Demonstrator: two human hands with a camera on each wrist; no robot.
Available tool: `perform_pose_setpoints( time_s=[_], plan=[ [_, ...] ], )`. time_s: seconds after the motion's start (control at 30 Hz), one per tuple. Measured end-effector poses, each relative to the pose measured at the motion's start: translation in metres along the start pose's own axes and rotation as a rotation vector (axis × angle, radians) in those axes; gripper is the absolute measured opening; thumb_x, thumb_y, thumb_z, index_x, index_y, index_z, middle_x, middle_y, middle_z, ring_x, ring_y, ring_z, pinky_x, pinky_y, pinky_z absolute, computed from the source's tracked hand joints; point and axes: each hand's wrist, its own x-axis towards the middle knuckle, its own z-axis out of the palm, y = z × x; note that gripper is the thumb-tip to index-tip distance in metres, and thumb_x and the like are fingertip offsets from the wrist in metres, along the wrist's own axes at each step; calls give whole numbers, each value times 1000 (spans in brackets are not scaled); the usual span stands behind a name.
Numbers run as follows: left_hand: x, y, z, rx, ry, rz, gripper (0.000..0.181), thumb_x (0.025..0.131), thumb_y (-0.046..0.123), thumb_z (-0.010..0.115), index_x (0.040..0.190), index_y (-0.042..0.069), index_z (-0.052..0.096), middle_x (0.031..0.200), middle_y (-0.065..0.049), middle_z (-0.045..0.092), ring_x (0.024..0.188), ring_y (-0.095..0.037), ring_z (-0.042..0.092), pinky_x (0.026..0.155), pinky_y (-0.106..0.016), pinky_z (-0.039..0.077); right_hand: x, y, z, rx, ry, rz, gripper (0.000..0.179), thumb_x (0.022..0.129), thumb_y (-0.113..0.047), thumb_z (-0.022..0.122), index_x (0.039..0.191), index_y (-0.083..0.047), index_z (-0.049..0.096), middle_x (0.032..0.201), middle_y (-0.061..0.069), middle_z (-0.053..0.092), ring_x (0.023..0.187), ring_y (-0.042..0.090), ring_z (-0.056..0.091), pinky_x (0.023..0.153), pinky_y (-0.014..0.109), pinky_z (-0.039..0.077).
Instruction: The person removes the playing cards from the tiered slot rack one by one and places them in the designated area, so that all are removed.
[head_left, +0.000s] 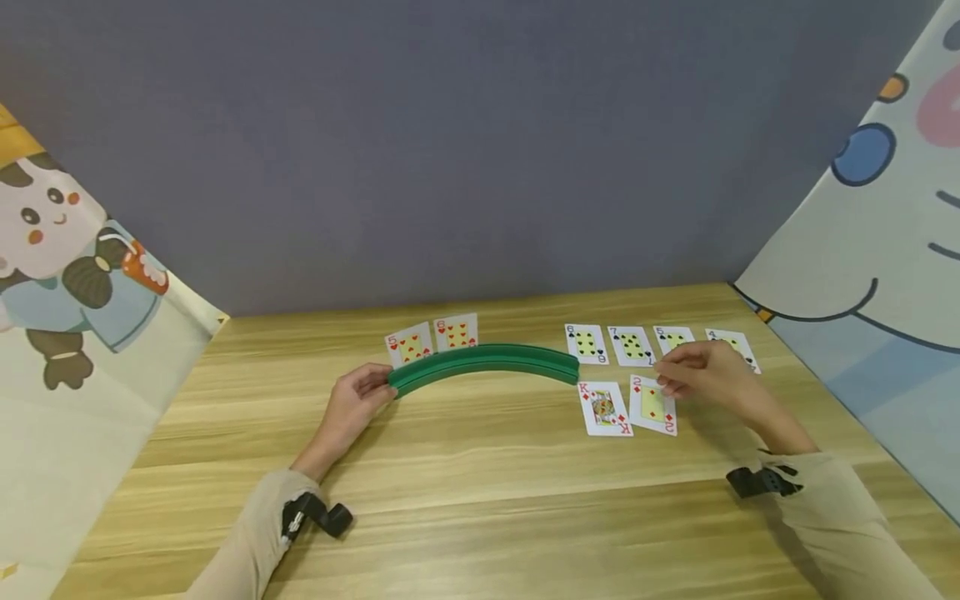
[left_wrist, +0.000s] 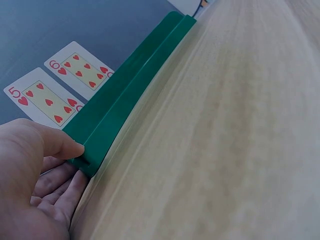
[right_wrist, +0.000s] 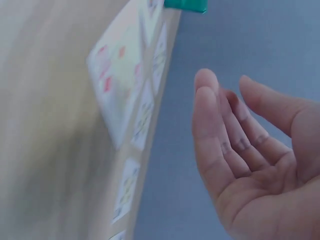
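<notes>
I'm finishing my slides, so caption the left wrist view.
A left hand pinches a green card holder; the five of hearts and six of hearts show along its edge.

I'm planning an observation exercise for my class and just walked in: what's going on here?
A person is using a curved green card holder. The left hand grips its left end, where the five of hearts and six of hearts stand. The right hand is raised by the loose cards, thumb and fingertips apart, holding nothing. A row of four black-suit cards lies on the table, with the king of diamonds and two of diamonds nearer the person.
</notes>
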Motion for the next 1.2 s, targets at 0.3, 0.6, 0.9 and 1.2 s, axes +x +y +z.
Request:
perform_pose_setpoints(
  time_s=[0.3, 0.6, 0.9, 1.2],
  plan=[
    [0, 1, 1, -19, -4, 1, 34, 91, -2, 67, 123, -10, 60, 123, -28, 62, 116, -38, 60, 89, -14, 52, 7, -39, 22, -56, 22, -88, 31, 96, -23, 68, 109, 4, 67, 97, 22, 72, 81, 18, 72, 74, 34, 62],
    [-1, 3, 1, -10, 4, -9, 35, 91, -1, 68, 123, -10, 61, 123, -28, 62, 116, -38, 60, 90, -15, 52, 29, -65, 54, -137, 28, -209, 28, 96, -28, 69, 115, -9, 70, 108, 8, 72, 96, 23, 67, 78, 27, 57],
    [1, 1, 2, -18, -3, 2, 36, 90, -2, 69, 124, -9, 60, 124, -27, 62, 116, -37, 60, 91, -17, 52, 58, -91, 87, -39, -26, -235, 31, 95, -23, 70, 121, -8, 65, 112, 10, 70, 102, 23, 65, 83, 29, 56],
    [3, 0, 1, -3, 2, -6, 34, 89, -4, 69, 122, -9, 62, 122, -26, 63, 115, -37, 61, 93, -20, 53, 87, -116, 122, 139, -57, -238, 41, 93, -12, 71, 131, -5, 57, 124, 14, 63, 112, 28, 61, 94, 40, 54]
  ],
)
